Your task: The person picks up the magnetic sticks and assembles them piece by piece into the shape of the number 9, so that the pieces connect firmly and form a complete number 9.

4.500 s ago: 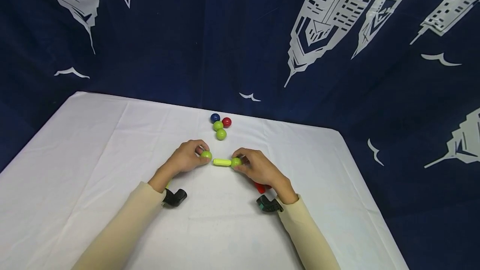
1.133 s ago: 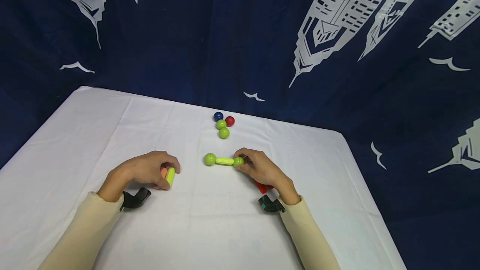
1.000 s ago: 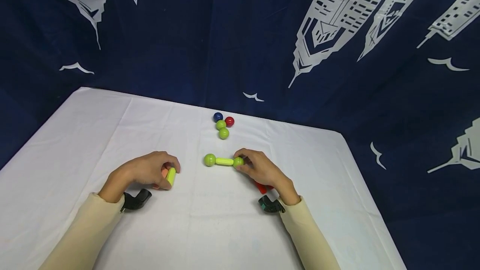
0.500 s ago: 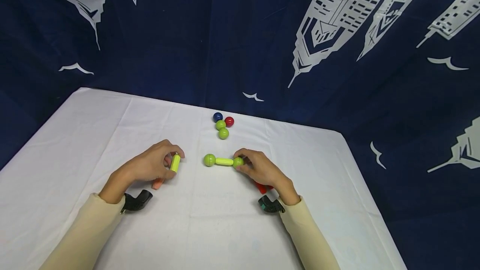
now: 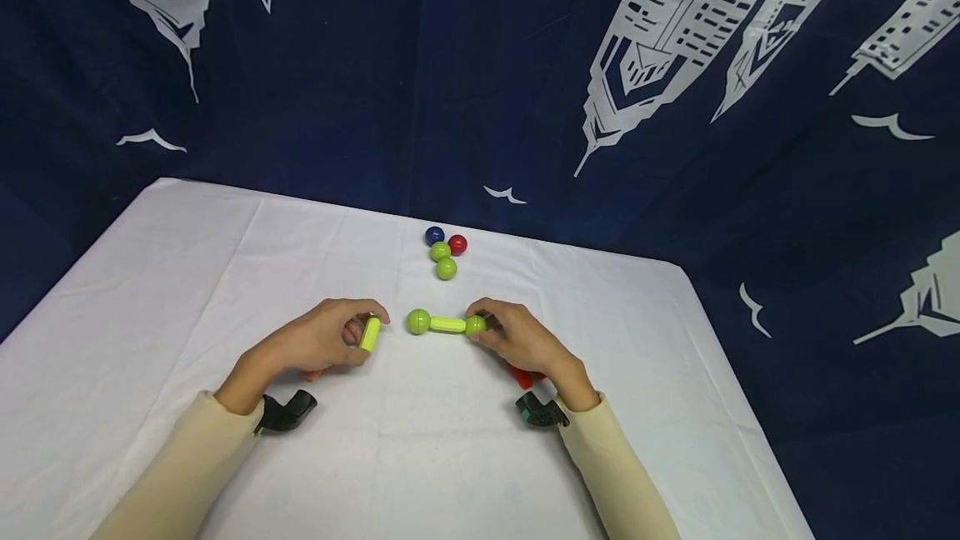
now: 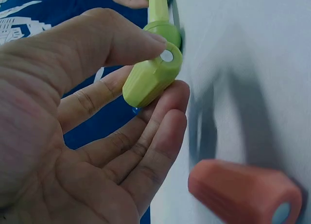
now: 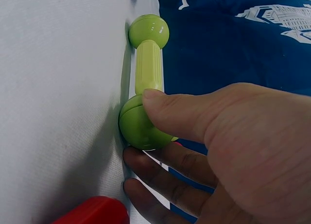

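Observation:
Between thumb and fingers, my left hand [image 5: 326, 338] pinches a yellow-green magnetic rod [image 5: 370, 334]; its round silver end faces the camera in the left wrist view. To the right lies a dumbbell-shaped piece: a second yellow-green rod [image 5: 447, 324] with a green ball [image 5: 418, 322] at its left end and another green ball [image 7: 138, 123] at its right end. My right hand [image 5: 523, 338] holds that right-hand ball, thumb on top and fingers beneath in the right wrist view. A small gap separates the left hand's rod from the nearest ball.
Farther back on the white cloth [image 5: 600, 298] sit a blue ball [image 5: 434, 236], a red ball [image 5: 457, 244] and two green balls [image 5: 446, 268], close together. An orange rod [image 6: 243, 190] lies below the left hand. A red rod [image 7: 99, 212] is near the right hand, partly hidden.
Earlier the left hand held a green ball; that ball now sits on the rod's left end. The left hand has since picked up a yellow-green rod and moved right. The right hand stays put.

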`<state>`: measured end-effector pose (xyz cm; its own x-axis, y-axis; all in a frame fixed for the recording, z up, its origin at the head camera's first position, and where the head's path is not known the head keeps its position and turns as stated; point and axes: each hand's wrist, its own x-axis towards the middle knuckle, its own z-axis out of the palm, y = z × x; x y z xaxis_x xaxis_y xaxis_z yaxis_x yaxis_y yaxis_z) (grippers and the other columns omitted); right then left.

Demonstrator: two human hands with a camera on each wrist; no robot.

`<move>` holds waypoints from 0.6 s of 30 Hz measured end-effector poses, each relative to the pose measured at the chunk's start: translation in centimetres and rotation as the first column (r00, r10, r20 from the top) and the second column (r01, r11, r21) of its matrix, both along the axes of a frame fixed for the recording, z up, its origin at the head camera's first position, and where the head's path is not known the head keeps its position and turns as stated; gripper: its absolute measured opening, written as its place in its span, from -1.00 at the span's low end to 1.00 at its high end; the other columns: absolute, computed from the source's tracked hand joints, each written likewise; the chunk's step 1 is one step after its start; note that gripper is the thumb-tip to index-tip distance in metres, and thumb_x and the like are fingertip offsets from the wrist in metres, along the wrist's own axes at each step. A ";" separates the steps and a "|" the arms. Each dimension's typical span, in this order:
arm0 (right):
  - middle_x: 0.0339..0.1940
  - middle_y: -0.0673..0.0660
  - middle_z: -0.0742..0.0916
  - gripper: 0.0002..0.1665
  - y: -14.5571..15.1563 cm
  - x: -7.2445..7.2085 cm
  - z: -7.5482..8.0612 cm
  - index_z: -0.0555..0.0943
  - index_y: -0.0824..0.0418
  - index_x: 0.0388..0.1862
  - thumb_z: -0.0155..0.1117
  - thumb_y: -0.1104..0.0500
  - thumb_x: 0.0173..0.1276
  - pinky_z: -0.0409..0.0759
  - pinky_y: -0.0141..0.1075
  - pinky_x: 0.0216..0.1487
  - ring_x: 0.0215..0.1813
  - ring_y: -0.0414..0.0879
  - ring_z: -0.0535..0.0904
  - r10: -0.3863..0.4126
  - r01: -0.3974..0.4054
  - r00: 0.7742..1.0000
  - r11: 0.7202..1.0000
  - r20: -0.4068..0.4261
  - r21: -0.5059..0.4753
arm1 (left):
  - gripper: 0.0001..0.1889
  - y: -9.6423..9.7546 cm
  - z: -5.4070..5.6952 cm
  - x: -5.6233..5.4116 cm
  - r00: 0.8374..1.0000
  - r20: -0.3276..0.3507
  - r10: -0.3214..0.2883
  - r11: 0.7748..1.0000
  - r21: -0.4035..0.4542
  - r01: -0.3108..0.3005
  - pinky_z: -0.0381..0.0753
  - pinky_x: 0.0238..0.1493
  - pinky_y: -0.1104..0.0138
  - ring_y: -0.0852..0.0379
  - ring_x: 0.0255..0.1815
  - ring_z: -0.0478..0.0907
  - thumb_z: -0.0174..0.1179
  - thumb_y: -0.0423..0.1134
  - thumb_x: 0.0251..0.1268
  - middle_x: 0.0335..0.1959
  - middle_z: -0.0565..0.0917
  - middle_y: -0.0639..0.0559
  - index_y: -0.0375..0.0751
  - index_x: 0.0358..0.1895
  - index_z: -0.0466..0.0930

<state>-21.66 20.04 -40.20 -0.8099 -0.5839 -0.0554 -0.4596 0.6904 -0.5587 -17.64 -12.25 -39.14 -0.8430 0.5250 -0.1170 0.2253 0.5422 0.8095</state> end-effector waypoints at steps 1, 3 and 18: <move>0.00 0.04 0.71 -0.69 0.0 0.0 0.0 0.58 0.16 0.12 0.31 0.19 0.43 0.59 -0.12 0.18 0.03 -0.06 0.63 0.000 0.000 1.000 1.000 -0.001 -0.002 | -0.51 0.1 -0.1 0.0 1.000 -0.001 -0.009 1.000 0.003 0.009 0.49 -0.51 0.39 0.18 -0.44 0.46 0.32 -0.48 0.09 -0.34 0.53 -0.03 -0.25 0.16 0.53; 0.00 0.04 0.71 -0.70 0.0 0.1 0.0 0.58 0.16 0.11 0.31 0.19 0.43 0.59 -0.11 0.18 0.04 -0.06 0.63 0.001 -0.001 1.000 1.000 -0.003 -0.005 | -0.51 0.3 -0.3 0.0 1.000 -0.004 -0.025 1.000 0.013 0.025 0.53 -0.46 0.37 0.17 -0.46 0.49 0.33 -0.48 0.10 -0.36 0.54 -0.03 -0.26 0.16 0.53; 0.01 0.02 0.71 -0.71 0.0 0.1 0.0 0.59 0.16 0.11 0.30 0.18 0.45 0.59 -0.13 0.18 0.03 -0.09 0.64 -0.001 0.001 1.000 1.000 -0.018 0.008 | -0.56 3.0 -1.8 0.5 0.989 -0.029 -0.147 0.987 0.068 0.149 0.60 -0.18 0.41 0.23 -0.29 0.56 0.34 -0.40 0.25 -0.21 0.61 -0.03 -0.28 0.21 0.53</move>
<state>-21.55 20.01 -40.19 -0.8114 -0.5827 -0.0451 -0.4690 0.6952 -0.5448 -17.15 -9.25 -40.98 -0.7577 0.6501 -0.0566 0.3181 0.4437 0.8378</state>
